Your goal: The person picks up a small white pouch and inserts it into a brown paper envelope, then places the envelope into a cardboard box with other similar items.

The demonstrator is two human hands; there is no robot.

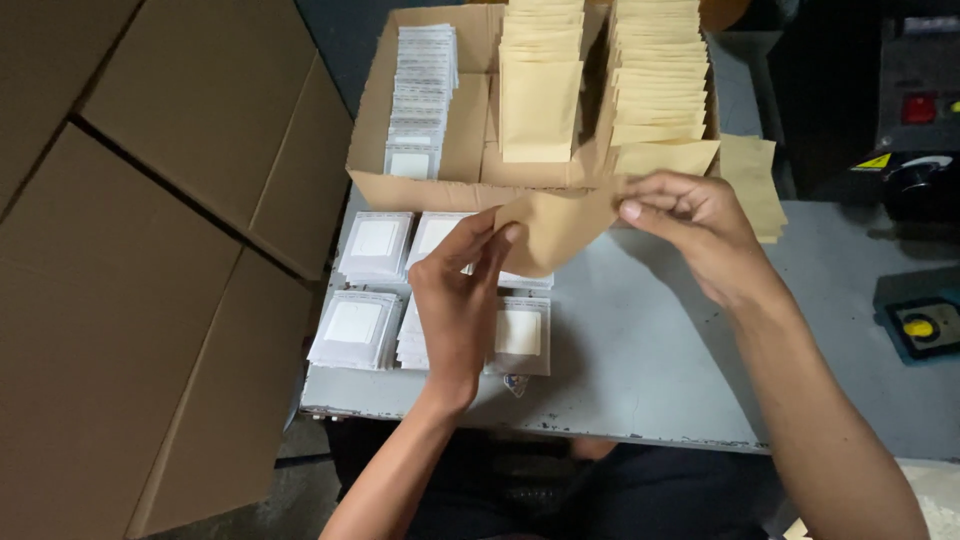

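Observation:
A small brown paper envelope point(556, 228) is held between both hands above the grey table point(640, 380). My left hand point(458, 300) pinches its lower left edge from below. My right hand point(692, 228) grips its upper right edge with thumb and fingers. Under my left hand lie stacks of clear square packets with white inserts point(372, 246), and one packet point(520, 334) sits just right of my wrist.
An open cardboard box point(470, 140) at the table's back holds a row of clear packets point(420, 90) and two rows of brown envelopes point(655, 70). More envelopes point(755, 180) lie to its right. Large flattened cartons point(150, 250) stand at left. A machine with a yellow button point(920, 326) is at right.

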